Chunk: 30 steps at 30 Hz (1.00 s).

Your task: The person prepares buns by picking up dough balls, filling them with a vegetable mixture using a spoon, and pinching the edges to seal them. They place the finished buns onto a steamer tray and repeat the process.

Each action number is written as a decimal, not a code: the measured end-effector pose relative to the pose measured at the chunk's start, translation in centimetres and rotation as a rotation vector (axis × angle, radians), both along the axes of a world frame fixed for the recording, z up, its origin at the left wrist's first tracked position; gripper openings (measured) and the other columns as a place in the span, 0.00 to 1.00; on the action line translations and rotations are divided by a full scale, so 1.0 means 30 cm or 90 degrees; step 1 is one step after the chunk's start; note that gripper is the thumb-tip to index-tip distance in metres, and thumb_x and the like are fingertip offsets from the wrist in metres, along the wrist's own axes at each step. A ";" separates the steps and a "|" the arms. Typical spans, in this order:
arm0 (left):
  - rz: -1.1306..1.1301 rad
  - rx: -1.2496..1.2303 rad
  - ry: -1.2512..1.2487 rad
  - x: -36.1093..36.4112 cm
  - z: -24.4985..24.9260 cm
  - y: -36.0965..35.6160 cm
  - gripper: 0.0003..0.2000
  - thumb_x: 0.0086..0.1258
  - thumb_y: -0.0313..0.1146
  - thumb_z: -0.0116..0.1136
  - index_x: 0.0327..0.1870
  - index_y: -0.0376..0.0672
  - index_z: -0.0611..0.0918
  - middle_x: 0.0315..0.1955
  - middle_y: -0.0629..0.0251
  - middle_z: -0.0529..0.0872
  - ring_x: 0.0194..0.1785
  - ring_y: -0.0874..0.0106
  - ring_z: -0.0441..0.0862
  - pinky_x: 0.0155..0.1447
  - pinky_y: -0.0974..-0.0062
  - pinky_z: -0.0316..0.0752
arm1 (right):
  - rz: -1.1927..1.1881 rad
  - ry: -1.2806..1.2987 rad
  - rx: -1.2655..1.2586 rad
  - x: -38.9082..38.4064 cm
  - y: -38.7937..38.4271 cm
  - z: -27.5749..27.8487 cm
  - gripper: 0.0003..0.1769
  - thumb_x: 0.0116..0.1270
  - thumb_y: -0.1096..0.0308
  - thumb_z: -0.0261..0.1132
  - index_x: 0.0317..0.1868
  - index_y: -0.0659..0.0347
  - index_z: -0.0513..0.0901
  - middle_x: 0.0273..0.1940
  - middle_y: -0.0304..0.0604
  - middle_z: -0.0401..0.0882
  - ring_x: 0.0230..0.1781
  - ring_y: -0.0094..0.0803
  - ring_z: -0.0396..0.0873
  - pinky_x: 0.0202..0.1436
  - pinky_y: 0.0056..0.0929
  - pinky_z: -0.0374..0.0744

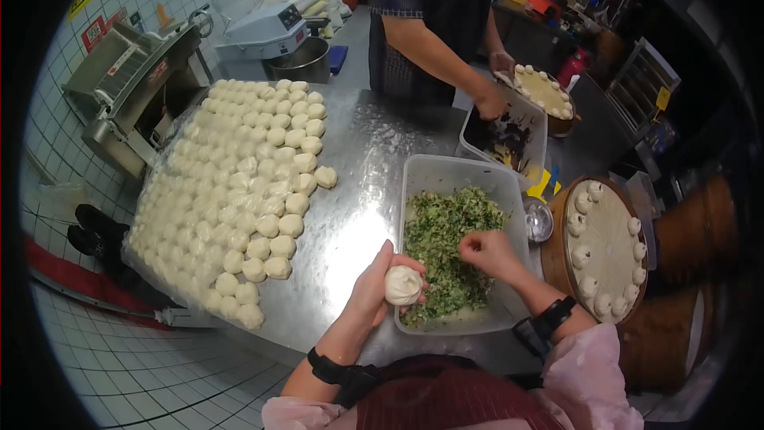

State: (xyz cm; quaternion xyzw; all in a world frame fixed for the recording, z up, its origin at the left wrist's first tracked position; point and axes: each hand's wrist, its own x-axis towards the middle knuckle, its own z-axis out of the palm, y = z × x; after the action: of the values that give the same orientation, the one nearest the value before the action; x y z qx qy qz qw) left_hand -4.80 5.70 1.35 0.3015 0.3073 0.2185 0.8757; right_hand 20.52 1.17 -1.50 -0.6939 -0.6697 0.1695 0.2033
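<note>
A pleated, closed bun (403,286) rests in my left hand (371,285), whose fingers curl around it at the near left edge of a clear plastic tub (463,166). Chopped green filling (442,231) covers the bottom of that tub. Above its right side is my right hand (490,254), fingers drawn together in a pinch; whatever may be between them is hidden. To the right, a round bamboo steamer (608,244) holds several finished buns along its rim. Beside the tub sits a small metal bowl (538,221).
Many dough balls (239,183) lie on the left of the metal table (362,167), partly under plastic film. Across the table a co-worker's hand (490,102) reaches into a tub of dark filling (509,139). Another steamer (549,94) stands behind. A dough machine (139,95) is at left.
</note>
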 end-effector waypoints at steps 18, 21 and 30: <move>0.113 -0.028 0.037 -0.032 -0.032 -0.072 0.31 0.76 0.55 0.26 0.37 0.37 0.79 0.27 0.53 0.85 0.27 0.64 0.85 0.18 0.78 0.70 | 0.151 -0.091 0.009 -0.102 0.109 -0.050 0.09 0.57 0.65 0.61 0.33 0.61 0.83 0.33 0.49 0.82 0.33 0.46 0.82 0.38 0.43 0.79; 0.116 -0.021 0.021 -0.036 -0.035 -0.082 0.31 0.76 0.56 0.28 0.37 0.37 0.79 0.27 0.55 0.85 0.28 0.64 0.85 0.19 0.78 0.71 | 0.159 -0.197 -0.035 -0.128 0.171 -0.117 0.09 0.58 0.65 0.61 0.33 0.62 0.83 0.33 0.50 0.82 0.34 0.46 0.82 0.39 0.42 0.80; 0.128 -0.016 0.030 -0.030 -0.039 -0.076 0.30 0.76 0.55 0.29 0.38 0.37 0.79 0.27 0.56 0.85 0.28 0.65 0.85 0.20 0.78 0.72 | 0.171 -0.261 -0.073 -0.148 0.239 -0.180 0.08 0.53 0.69 0.61 0.28 0.63 0.83 0.30 0.51 0.82 0.32 0.47 0.82 0.36 0.41 0.80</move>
State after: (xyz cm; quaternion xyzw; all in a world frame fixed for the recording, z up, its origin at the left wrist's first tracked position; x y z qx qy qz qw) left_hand -5.69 3.41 0.18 0.2634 0.3589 0.2945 0.8456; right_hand 16.09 8.33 -6.90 -0.6289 -0.7724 0.0885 -0.0009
